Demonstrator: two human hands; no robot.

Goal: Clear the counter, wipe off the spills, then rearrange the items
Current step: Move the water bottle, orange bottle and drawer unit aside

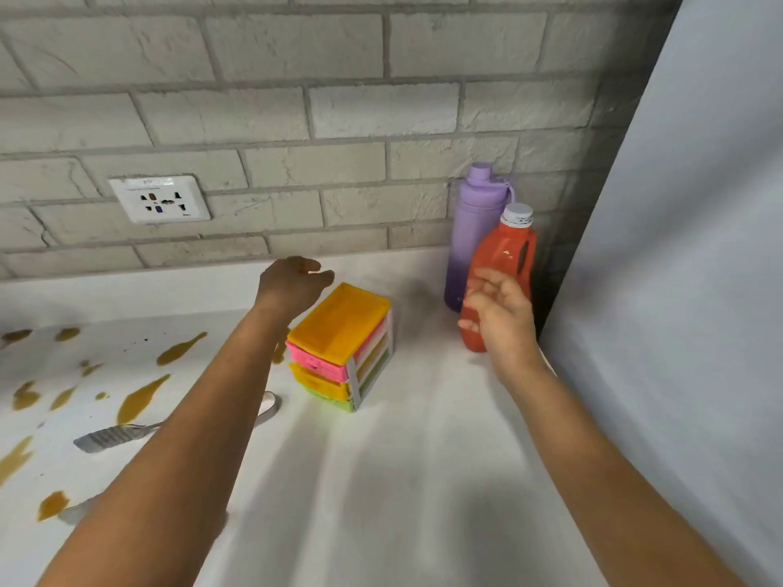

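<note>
Both hands hold nothing: the left hand (292,281) hovers loose-fingered just behind the coloured drawer box (341,345), the right hand (498,311) spreads before the red bottle (502,281), probably parked in the worktop (402,480) corner clear of brown spills (142,398).

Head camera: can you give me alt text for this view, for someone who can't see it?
Two bare hands, left hand and right hand, reach over a white counter toward a small colourful drawer box, an orange bottle and a purple bottle by a brick wall. Brown spills and a spoon lie left.
</note>
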